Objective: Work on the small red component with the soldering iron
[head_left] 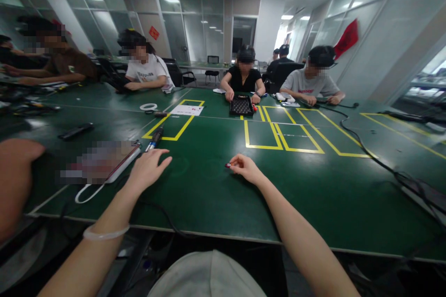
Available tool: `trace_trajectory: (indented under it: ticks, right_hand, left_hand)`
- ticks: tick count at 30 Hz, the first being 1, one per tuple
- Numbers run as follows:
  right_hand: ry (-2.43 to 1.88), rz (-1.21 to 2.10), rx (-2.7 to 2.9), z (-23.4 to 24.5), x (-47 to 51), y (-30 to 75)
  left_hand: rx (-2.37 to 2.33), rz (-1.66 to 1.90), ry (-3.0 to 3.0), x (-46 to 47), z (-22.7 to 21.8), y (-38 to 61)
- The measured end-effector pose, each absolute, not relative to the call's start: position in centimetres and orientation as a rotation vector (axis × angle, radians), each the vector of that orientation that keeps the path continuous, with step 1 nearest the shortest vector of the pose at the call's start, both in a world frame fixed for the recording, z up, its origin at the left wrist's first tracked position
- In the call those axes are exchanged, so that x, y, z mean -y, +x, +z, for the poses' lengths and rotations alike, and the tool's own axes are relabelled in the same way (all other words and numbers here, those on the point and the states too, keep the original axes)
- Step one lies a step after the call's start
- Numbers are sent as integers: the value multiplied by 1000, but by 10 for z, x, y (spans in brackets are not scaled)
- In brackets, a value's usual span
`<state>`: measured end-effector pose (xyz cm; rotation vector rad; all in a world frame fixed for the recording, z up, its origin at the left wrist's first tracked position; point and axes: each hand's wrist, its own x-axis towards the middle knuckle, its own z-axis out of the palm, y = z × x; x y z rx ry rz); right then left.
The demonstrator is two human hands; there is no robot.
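Observation:
Between the thumb and fingers of my right hand (245,168) is a small dark red and white piece (227,165), too small to name, held low over the green table (209,204). My left hand (151,169) rests over the table to the left, thumb apart from the fingers. Just beyond its fingers lies a dark pen-like object with a blue and silver end (155,139); I cannot tell whether they touch. Left of that hand is a flat, white-edged object (121,165) with a white loop strap, its top blurred out.
Yellow tape outlines (265,147) mark the table, with a white sheet (187,110) in one. Across the table, a person handles a black tray (241,106). A black cable (365,148) crosses the right side. Another person's arm (17,176) rests at far left.

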<state>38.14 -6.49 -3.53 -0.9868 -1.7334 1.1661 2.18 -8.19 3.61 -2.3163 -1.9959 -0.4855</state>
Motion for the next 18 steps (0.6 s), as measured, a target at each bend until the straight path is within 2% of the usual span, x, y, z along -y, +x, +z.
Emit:
trace_trajectory:
  ticks: [4,9,18]
  right_hand:
    - [-1000,1183,1740,-35,67,380]
    - [-1024,1182,1749,-37,66,380]
    - [-1027,1187,1756,-36,66,380]
  left_hand:
    - [2200,-191,-1962,104,28,-23]
    - [2516,38,-1818,111,25,-41]
    - [2323,-39,-2337,74,16,-11]
